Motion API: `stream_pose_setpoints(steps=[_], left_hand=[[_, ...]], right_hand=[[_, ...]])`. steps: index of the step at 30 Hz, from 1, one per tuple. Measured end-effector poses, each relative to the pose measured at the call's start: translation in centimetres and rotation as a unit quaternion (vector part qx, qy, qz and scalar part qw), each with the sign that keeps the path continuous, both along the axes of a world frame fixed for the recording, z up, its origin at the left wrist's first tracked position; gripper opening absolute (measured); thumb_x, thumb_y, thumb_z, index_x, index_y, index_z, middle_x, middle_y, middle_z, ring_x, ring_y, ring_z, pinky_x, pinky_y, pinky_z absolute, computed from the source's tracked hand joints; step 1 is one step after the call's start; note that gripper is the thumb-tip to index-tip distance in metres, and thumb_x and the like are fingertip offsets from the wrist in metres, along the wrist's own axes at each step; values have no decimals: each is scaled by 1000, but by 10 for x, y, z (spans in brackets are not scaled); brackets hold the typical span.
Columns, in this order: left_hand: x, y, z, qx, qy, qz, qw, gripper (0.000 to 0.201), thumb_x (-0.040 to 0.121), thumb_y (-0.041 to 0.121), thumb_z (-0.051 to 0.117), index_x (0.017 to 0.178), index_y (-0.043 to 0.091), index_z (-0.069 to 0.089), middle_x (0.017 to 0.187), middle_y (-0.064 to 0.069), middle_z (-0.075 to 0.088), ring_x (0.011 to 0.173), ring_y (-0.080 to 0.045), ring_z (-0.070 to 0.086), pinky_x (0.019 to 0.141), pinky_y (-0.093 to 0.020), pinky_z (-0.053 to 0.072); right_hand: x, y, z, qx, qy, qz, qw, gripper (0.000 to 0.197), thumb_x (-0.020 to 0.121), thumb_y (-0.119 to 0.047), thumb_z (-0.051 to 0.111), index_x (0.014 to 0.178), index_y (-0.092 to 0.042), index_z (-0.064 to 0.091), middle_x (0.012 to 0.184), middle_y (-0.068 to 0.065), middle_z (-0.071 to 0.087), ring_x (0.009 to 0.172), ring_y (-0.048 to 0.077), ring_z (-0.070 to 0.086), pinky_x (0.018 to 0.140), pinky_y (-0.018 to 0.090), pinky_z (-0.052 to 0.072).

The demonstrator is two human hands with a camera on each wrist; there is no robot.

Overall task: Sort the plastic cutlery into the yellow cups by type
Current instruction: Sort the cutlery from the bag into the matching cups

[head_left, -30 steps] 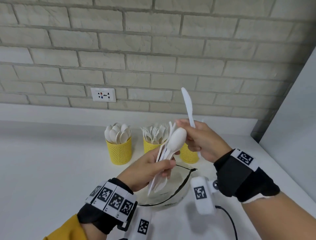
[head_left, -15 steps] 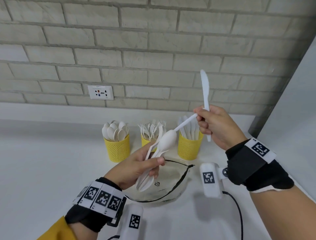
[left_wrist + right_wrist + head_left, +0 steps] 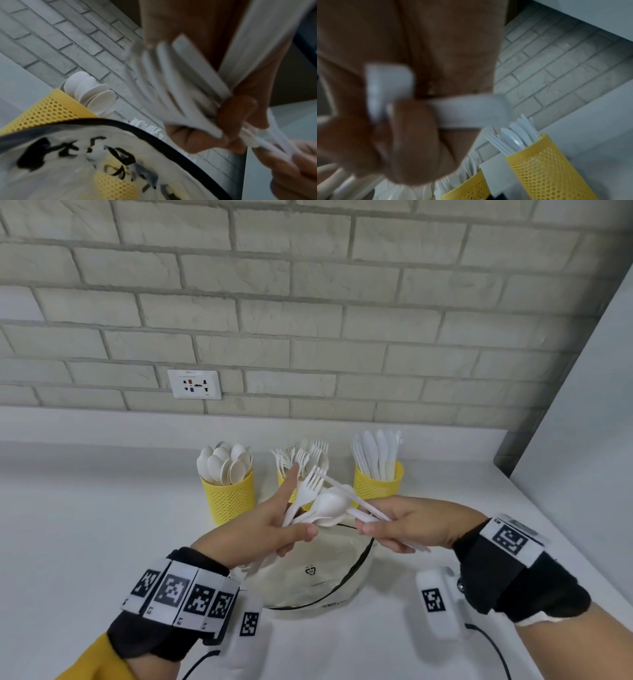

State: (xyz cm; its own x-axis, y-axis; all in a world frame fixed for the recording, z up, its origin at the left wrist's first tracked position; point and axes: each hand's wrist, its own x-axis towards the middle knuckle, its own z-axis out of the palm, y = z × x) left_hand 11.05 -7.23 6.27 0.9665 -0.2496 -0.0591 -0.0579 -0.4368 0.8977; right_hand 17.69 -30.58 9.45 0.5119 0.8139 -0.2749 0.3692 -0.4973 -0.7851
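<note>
Left fingers (image 3: 294, 534) pinching mixed cutlery bundle (image 3: 315, 503), right fingers (image 3: 373, 530) gripping white handles (image 3: 368, 510), wrist views blurred

Both hands raised mid-air, close together: left hand (image 3: 263, 530) and right hand (image 3: 416, 523), fingers curled, pinching.

Bag (image 3: 318, 577) before three cups (image 3: 228, 498)
</note>
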Motion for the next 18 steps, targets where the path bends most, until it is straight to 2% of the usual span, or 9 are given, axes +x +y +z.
stream_pose_setpoints(steps=[2, 3, 5, 7, 9, 12, 15, 17, 18], left_hand=[[2, 2, 0, -19, 0, 36, 999, 90, 89, 26, 60, 135, 47, -14, 85, -1, 63, 58, -6, 51, 68, -21, 50], [3, 5, 0, -46, -2, 51, 998, 84, 89, 27, 60, 136, 47, -7, 84, -3, 63, 58, -7, 51, 68, -22, 50], [3, 8, 3, -74, -18, 61, 995, 52, 91, 27, 58, 135, 31, 31, 76, -2, 59, 57, -9, 50, 65, -24, 48], [2, 6, 4, -118, -25, 73, 990, 15, 93, 20, 55, 106, 14, 52, 68, -1, 54, 57, -12, 48, 63, -23, 47], [2, 0, 4, -199, -4, 82, 977, 6, 93, 12, 50, 98, 8, 53, 71, -3, 52, 55, -12, 45, 61, -22, 47], [1, -10, 0, -300, 19, 73, 951, 11, 93, 9, 49, 102, 3, 50, 72, 0, 57, 53, -12, 46, 60, -23, 46], [3, -13, -6, -360, 26, 70, 930, 18, 91, 17, 53, 104, 4, 51, 79, -3, 61, 54, -13, 52, 63, -29, 48], [4, -12, -6, -394, 37, 72, 915, 19, 92, 19, 48, 105, 4, 50, 80, -7, 62, 54, -15, 55, 64, -33, 51], [5, -12, -5, -405, 44, 73, 910, 19, 92, 19, 46, 105, 5, 49, 77, -7, 62, 54, -16, 55, 63, -33, 52]], right_hand=[[6, -2, -3, 29, 8, -49, 998, 23, 98, -16, 41, 76, -14, 48, 45, -11, 49, 44, 7, 42, 55, 28, 38], [12, -4, -3, 47, 5, -99, 994, 20, 98, -12, 40, 80, -14, 48, 48, -9, 47, 42, 7, 41, 53, 26, 38], [27, -8, 1, 110, -31, -213, 970, 13, 98, -12, 37, 93, -16, 48, 56, -4, 39, 43, 7, 36, 47, 22, 33], [45, -8, 6, 182, -113, -305, 928, 13, 99, -23, 34, 97, -18, 46, 61, -2, 36, 51, 10, 36, 53, 24, 34], [62, -1, 9, 265, -198, -359, 873, 19, 100, -28, 30, 94, -15, 42, 64, -1, 39, 59, 13, 40, 65, 25, 39], [87, 12, 3, 364, -237, -391, 811, 17, 101, -25, 29, 89, -26, 41, 71, -2, 45, 69, 7, 48, 72, 14, 41], [108, 22, -21, 345, -210, -400, 823, 14, 100, -20, 32, 95, -29, 42, 81, -1, 51, 77, -1, 53, 76, 20, 39], [116, 25, -37, 293, -157, -402, 853, 10, 98, -19, 37, 107, -22, 42, 95, 6, 55, 90, 12, 55, 73, 22, 39], [118, 25, -43, 270, -133, -403, 864, 17, 97, -18, 41, 114, -19, 42, 100, 8, 56, 94, 17, 55, 72, 21, 40]])
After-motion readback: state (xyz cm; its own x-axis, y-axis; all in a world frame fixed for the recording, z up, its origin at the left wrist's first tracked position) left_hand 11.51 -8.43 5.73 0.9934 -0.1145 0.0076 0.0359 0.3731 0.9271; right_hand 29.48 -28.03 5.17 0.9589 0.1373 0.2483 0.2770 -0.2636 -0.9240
